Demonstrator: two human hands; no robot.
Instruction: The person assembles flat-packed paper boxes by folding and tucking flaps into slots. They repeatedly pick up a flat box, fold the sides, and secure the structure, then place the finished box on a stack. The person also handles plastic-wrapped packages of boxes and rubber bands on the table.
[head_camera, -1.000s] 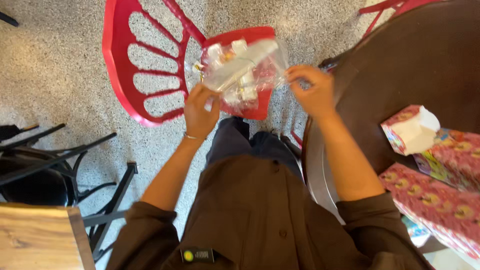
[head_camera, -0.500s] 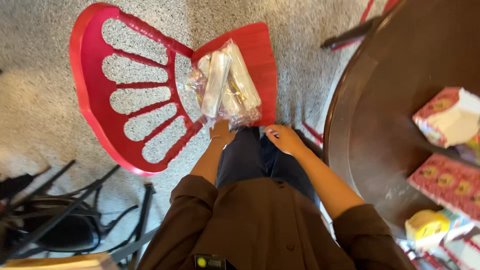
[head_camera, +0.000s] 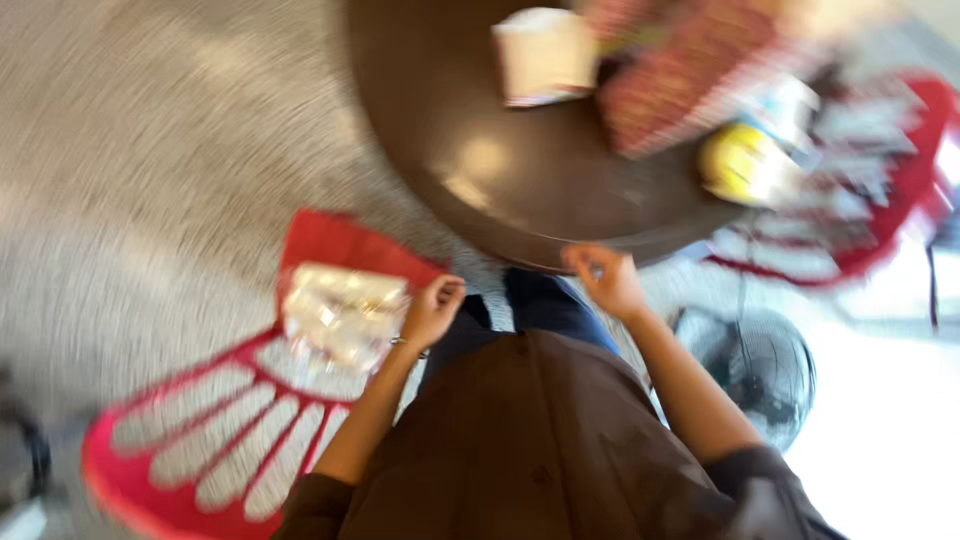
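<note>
The frame is motion-blurred. A clear plastic bag (head_camera: 340, 312) of pale packets lies on the seat of a red plastic chair (head_camera: 215, 440) at the lower left. My left hand (head_camera: 432, 310) is curled right beside the bag's near edge; the blur hides whether it still pinches the plastic. My right hand (head_camera: 605, 281) hovers by the rim of the round dark brown table (head_camera: 480, 170), fingers curled in with nothing visible in them. My brown-sleeved arms and dark trousers fill the bottom centre.
On the table stand a white box (head_camera: 545, 55), red patterned packages (head_camera: 670, 85) and a yellow item (head_camera: 742, 162). A second red chair (head_camera: 890, 215) is at the right. A grey floor fan (head_camera: 765, 372) stands beside my right arm on speckled floor.
The view has swung toward the table. The bag, held up in both hands a second ago, now rests on the red chair seat; my right hand has moved off it to the table's edge.
</note>
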